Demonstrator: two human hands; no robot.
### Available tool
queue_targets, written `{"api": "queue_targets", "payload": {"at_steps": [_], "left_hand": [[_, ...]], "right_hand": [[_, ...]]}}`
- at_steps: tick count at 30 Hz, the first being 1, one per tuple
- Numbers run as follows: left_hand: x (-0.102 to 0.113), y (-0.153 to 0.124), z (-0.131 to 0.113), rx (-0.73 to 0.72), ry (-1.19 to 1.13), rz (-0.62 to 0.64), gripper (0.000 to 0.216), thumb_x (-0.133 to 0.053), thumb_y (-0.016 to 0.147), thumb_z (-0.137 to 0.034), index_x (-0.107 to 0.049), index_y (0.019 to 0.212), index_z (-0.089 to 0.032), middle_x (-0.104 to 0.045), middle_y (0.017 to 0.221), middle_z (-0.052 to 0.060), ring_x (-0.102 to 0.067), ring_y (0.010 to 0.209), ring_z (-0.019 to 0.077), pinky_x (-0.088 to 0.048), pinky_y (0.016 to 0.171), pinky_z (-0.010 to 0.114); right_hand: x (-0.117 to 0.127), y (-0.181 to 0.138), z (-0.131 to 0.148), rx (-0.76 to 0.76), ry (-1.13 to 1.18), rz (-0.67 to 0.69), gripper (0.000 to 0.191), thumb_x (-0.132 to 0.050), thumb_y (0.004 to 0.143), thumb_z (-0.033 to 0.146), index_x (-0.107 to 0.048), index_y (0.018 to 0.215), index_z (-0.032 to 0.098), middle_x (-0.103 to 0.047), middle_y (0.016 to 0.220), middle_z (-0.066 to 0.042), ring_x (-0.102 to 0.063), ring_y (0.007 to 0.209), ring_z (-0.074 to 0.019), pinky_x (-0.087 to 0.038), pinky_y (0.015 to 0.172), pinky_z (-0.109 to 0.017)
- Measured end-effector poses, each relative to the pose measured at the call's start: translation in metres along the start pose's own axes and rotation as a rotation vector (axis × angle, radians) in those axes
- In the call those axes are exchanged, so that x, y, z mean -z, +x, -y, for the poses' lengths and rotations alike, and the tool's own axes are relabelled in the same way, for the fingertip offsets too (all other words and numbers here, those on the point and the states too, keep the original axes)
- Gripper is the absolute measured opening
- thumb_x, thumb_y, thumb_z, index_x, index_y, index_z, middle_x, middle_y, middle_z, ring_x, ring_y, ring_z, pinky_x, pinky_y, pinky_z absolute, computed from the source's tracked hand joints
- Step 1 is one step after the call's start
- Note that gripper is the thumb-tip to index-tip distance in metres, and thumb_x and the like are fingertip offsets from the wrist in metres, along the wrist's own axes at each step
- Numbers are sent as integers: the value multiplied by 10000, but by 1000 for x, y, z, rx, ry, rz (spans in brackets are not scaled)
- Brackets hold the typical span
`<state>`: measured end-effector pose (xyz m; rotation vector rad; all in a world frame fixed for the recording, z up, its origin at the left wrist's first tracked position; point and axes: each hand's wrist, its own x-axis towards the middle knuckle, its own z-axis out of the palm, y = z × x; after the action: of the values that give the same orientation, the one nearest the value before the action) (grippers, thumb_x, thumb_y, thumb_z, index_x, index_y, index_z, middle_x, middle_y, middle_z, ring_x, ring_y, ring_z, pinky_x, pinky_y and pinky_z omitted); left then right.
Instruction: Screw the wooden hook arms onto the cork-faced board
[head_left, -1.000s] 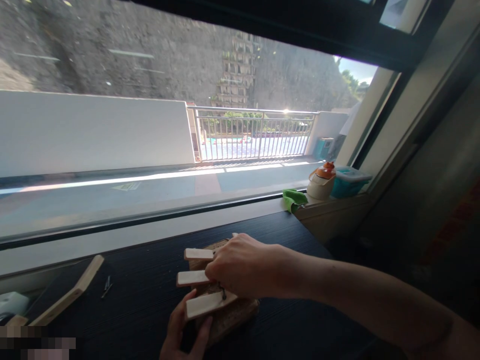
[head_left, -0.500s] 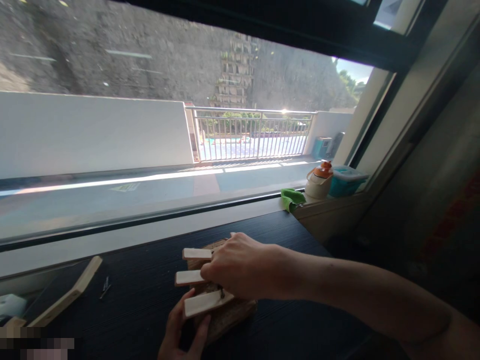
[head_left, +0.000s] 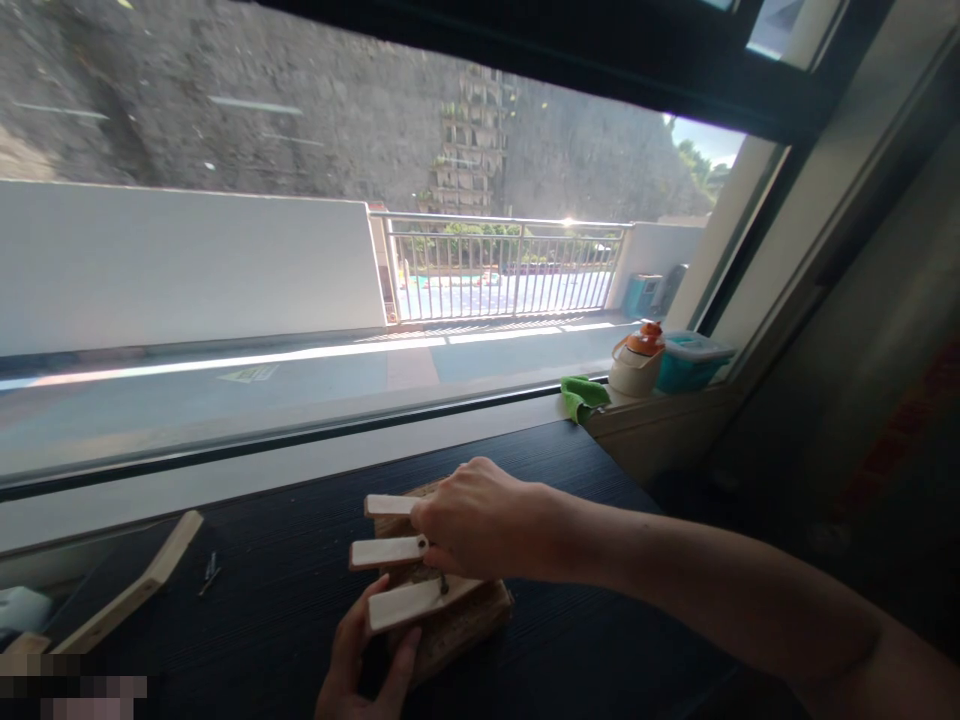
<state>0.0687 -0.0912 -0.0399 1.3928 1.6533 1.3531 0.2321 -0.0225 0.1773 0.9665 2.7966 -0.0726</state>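
A brown wooden block point(head_left: 457, 625) lies on the dark table point(head_left: 270, 590) with three pale wooden slats sticking out to the left. My right hand point(head_left: 480, 525) rests on top of the block, its fingers curled and pinching at the middle slat point(head_left: 386, 552) and the top slat point(head_left: 388, 505). A small dark pin or screw point(head_left: 444, 583) shows under that hand. My left hand point(head_left: 364, 665) reaches up from the bottom edge, fingers closed round the near end of the block and touching the bottom slat point(head_left: 409, 603).
A long pale wooden piece point(head_left: 135, 590) lies at the left, with small nails point(head_left: 211, 573) beside it. On the sill at the right stand a cream jug with an orange lid point(head_left: 636, 365), a teal box point(head_left: 694, 360) and a green cloth point(head_left: 585, 397). A large window runs behind.
My right hand has shifted slightly right and back, uncovering more of the middle slat. The left hand and the block have hardly moved.
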Motion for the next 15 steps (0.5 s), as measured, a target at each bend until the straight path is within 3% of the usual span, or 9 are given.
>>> {"api": "queue_targets", "payload": {"at_steps": [4,8,15], "left_hand": [[1,1,0,-6,8,19,522,-664,692,-437,-553,1160,-234,-626,1186,40,-570,1136,250,-421,1009,344],[1,1,0,-27,36,30,520,-650,709,-437,-544,1172,-226,-619,1190,46,-564,1140,250,-407,1021,348],[0,0,3,-28,31,20,512,-657,706,-425,-544,1169,-238,-616,1196,43,-558,1145,250,-403,1024,356]], "right_hand": [[7,-2,4,29,-46,16,148,-521,838,208,-643,864,129,-687,831,-100,-658,770,-233,-452,560,-304],[11,-4,8,57,-61,115,126,-527,812,125,-652,816,136,-681,835,-73,-656,761,-237,-451,559,-316],[7,-2,8,82,-39,50,126,-525,802,87,-642,773,122,-674,778,-77,-654,733,-235,-444,537,-314]]}}
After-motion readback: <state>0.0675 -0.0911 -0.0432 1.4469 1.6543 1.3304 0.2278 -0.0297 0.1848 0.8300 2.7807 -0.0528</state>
